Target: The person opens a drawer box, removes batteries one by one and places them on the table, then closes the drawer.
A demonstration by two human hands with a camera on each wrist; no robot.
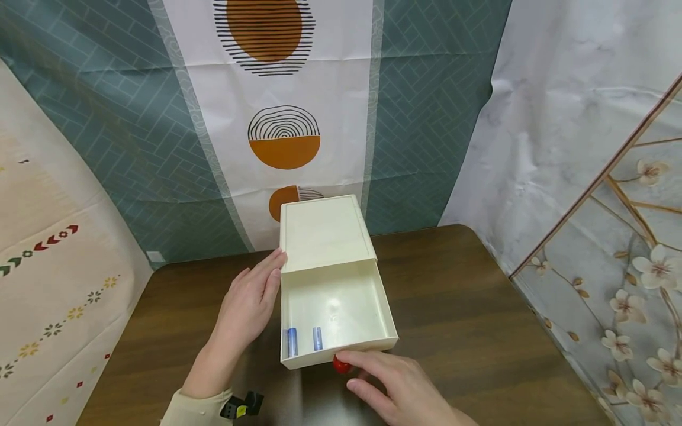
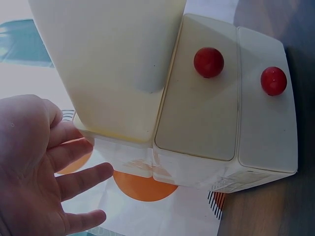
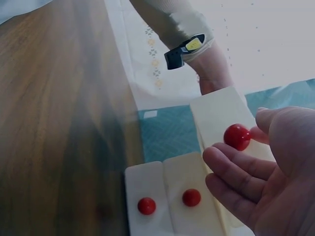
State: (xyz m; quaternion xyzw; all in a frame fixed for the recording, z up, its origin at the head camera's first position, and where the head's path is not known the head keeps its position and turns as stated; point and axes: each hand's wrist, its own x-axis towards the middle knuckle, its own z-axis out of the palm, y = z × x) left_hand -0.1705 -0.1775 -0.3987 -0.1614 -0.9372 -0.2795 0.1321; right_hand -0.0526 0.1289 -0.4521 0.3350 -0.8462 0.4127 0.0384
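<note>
A cream drawer cabinet (image 1: 326,231) stands on the table with its top drawer (image 1: 367,296) pulled out. Two small blue cylinders (image 1: 317,338), which look like batteries, stand inside at the drawer's front left. My left hand (image 1: 247,302) lies along the cabinet's left side, fingertips at its upper edge and fingers extended. At the drawer front, my right hand (image 1: 396,384) has its index fingertip at the round red knob (image 3: 237,136). The thumb is apart from the knob, and the other fingers are loosely extended in the right wrist view.
Two lower drawers, each with a red knob (image 2: 208,62), are closed below the open one. The brown wooden table (image 1: 458,307) extends on both sides. A patterned curtain (image 1: 426,118) hangs behind the cabinet, and a floral cloth (image 1: 629,284) hangs on the right.
</note>
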